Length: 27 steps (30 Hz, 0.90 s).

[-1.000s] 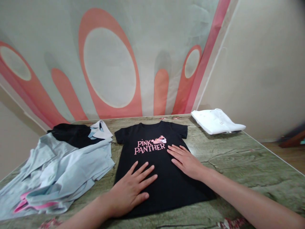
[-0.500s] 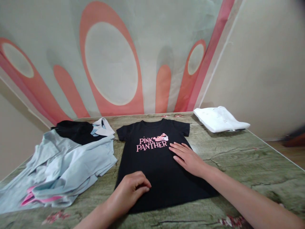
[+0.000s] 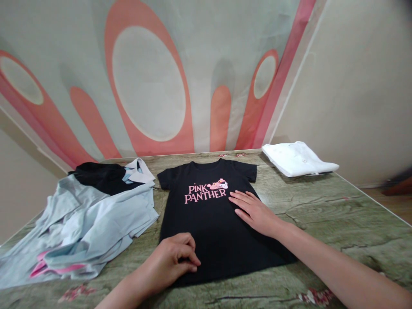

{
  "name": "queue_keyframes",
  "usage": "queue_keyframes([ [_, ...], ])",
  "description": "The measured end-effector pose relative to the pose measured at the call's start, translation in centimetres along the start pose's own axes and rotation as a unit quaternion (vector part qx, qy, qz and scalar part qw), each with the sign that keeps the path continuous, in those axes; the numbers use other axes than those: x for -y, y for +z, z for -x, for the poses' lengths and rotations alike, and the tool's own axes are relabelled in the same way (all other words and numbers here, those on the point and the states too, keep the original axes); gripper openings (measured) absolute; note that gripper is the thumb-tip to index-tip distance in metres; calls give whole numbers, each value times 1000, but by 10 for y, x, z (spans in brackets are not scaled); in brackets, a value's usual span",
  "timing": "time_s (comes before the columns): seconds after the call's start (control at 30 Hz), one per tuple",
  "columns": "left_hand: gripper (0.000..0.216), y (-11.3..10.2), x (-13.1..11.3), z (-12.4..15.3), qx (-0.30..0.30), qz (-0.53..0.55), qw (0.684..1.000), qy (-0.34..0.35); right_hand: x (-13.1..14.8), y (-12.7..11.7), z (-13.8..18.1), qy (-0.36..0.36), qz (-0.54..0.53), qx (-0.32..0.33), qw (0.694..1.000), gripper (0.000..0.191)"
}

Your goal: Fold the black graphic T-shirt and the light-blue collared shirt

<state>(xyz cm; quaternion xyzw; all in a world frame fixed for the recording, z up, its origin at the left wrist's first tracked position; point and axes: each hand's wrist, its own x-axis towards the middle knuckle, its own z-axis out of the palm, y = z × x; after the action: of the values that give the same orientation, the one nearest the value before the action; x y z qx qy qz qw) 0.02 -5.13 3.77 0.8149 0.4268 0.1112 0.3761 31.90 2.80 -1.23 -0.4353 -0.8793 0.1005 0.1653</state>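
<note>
A black T-shirt (image 3: 209, 223) with pink "PINK PANTHER" lettering lies flat, face up, on the green marbled table (image 3: 328, 214). My left hand (image 3: 172, 262) rests on the shirt's lower left part near the hem, its fingers curled and pinched on the black fabric. On the shirt's right side, just below the print, my right hand (image 3: 255, 211) lies flat with the fingers stretched out.
A heap of light-blue garments (image 3: 93, 223) with a bit of pink and a black piece (image 3: 103, 176) lies at the left. A folded white shirt (image 3: 298, 159) sits at the far right corner. A wall with coral ovals stands behind; the table's right edge borders wooden floor.
My left hand, flat on the shirt a second ago, has drawn back toward the hem and curled its fingers onto the fabric. The right hand has hardly moved.
</note>
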Motion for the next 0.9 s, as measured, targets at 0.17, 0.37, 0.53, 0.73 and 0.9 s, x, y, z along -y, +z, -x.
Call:
queue_keyframes([
  [0.17,11,3,-5,2,-5,-56,998,40,0,2,0,0,-2,-5,1000,45],
  [0.37,10,2,-3,1,0,-15,1000,9,0,0,-1,4,-7,-5,1000,45],
  [0.53,11,-14,-5,-10,51,33,998,3,-1,2,-1,5,-4,-2,1000,45],
  [0.73,12,-104,6,-109,-112,-122,986,-31,-1,3,-2,10,-7,-2,1000,45],
  [0.9,34,-195,43,-185,-275,-195,934,-117,1,0,-3,13,-12,5,1000,46],
])
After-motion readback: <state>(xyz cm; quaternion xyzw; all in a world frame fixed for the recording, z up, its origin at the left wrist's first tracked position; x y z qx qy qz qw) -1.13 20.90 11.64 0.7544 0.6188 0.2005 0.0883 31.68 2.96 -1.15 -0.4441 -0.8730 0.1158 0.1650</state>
